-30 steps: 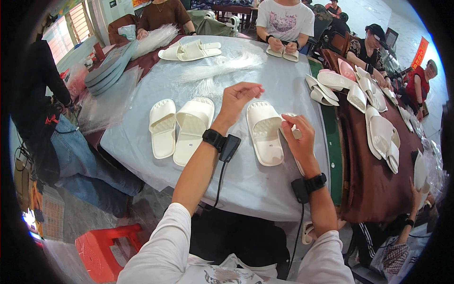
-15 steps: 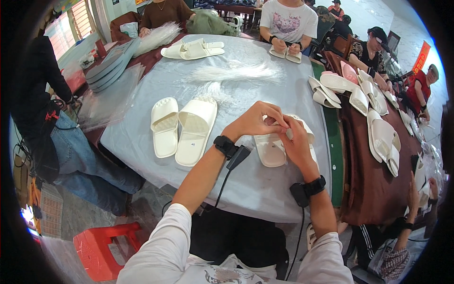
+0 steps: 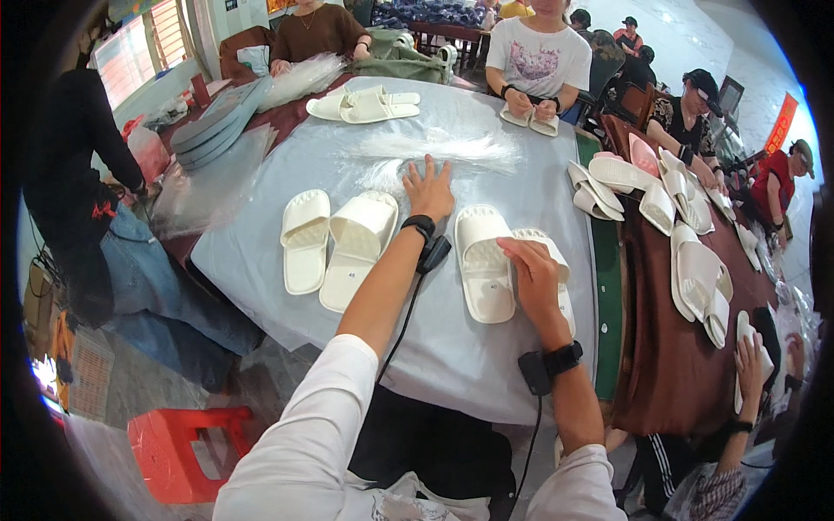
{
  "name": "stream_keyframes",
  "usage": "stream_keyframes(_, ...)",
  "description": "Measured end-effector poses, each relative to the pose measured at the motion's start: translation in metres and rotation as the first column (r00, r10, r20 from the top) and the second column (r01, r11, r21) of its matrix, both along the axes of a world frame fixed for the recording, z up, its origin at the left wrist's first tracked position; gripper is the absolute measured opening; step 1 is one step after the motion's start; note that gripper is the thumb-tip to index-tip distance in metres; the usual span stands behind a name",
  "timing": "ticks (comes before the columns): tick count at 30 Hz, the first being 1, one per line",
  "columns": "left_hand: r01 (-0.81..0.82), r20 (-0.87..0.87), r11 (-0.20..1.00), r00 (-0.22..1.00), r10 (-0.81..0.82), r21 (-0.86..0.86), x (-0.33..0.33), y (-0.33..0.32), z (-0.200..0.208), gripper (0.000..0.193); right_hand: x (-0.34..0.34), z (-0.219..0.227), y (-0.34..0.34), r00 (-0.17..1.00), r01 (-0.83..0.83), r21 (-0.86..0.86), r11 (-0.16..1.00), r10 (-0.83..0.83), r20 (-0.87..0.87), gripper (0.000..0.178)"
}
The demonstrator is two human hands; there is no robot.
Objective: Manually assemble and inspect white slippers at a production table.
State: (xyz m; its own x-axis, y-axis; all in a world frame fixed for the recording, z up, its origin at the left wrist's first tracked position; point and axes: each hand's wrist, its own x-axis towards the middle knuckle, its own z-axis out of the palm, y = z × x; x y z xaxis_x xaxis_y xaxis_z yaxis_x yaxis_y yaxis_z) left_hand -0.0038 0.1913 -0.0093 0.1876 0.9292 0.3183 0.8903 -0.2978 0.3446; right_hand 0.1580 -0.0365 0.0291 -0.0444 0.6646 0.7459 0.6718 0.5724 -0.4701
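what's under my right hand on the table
Your right hand rests on a pair of cream slippers lying side by side, soles up, on the grey table cover. The hand covers part of the right one; what lies under the slippers is hidden.

Slippers (image 3: 485, 273) matt cream moulded foam or plastic with ribbed footbeds; surface (image 3: 452, 347) draped in smooth pale grey cloth; clear bags (image 3: 439, 146) glossy thin plastic film.

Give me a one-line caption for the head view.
Left hand reaches toward clear plastic bags while right hand rests on a cream slipper pair.
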Motion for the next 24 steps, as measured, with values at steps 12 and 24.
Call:
stream_keyframes(12, 0.080, 0.159, 0.997, 0.984, -0.078, -0.006, -0.005, 0.064, -0.002, 0.055, 0.018, 0.002, -0.005, 0.709, 0.167, 0.360, 0.918, 0.142, -0.691, 0.025)
stream_keyframes(24, 0.644, 0.260, 0.622, 0.572, -0.778, 0.444, -0.014, -0.109, 0.095, 0.055, 0.032, 0.032, -0.024, 0.763, -0.025, 0.226, 0.974, 0.164, -0.625, 0.034)
